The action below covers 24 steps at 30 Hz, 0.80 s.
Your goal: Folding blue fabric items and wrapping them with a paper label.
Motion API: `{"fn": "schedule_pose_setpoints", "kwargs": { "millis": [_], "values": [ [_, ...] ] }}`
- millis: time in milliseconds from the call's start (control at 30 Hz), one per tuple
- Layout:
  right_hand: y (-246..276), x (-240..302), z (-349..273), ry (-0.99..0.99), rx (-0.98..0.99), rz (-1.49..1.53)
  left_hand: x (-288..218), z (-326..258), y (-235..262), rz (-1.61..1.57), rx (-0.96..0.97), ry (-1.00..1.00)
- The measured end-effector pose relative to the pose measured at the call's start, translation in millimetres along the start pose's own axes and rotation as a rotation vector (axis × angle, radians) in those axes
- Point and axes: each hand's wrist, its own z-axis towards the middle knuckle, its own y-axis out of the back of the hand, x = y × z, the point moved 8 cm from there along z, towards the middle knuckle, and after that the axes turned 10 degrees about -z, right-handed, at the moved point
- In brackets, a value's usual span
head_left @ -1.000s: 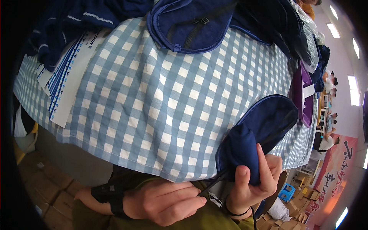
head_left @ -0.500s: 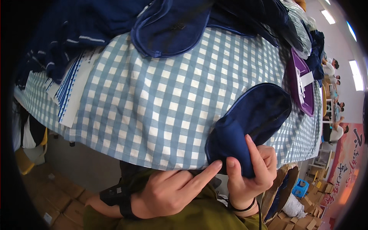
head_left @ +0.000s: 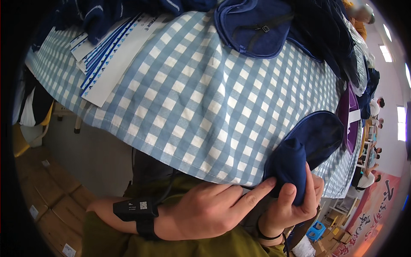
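Observation:
My right hand holds a navy blue fabric piece with rounded ends and a piped edge. Its near part is folded into a thick roll between my thumb and fingers. The far lobe rests on the checked tablecloth. My left hand reaches in from the left with its index finger stretched out. That fingertip is at the near left edge of the piece; the left thumb is hidden. A similar navy piece, with a black strap and a slider buckle, lies farther back on the table.
White printed cards with blue edging lie fanned at the left. A purple tray stands at the right. Dark fabric and clear plastic bags are heaped behind it. Cardboard boxes and a blue stool are on the floor.
The view has swung, so the table things sit differently in the picture. Both hands and the held fabric piece appear farther right. The near part of the piece is now rolled tighter.

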Motion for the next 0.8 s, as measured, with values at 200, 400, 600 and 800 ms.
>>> {"fn": "schedule_pose_setpoints", "kwargs": {
  "millis": [200,400,600,800],
  "values": [
    [-0.6,3.6,0.1,-0.004,0.014,-0.045,0.7,-5.8,-2.4,0.039,0.019,-0.024],
    [1.2,3.7,1.1,-0.016,0.044,-0.063,1.9,-5.8,-2.2,0.001,-0.021,-0.031],
    [-1.0,8.2,5.5,0.053,0.095,-0.029,-20.5,-1.4,16.6,0.041,-0.048,-0.226],
    [-0.9,8.1,12.8,0.069,0.100,-0.002,-39.6,29.3,26.0,0.109,-0.055,-0.018]
  ]
}}
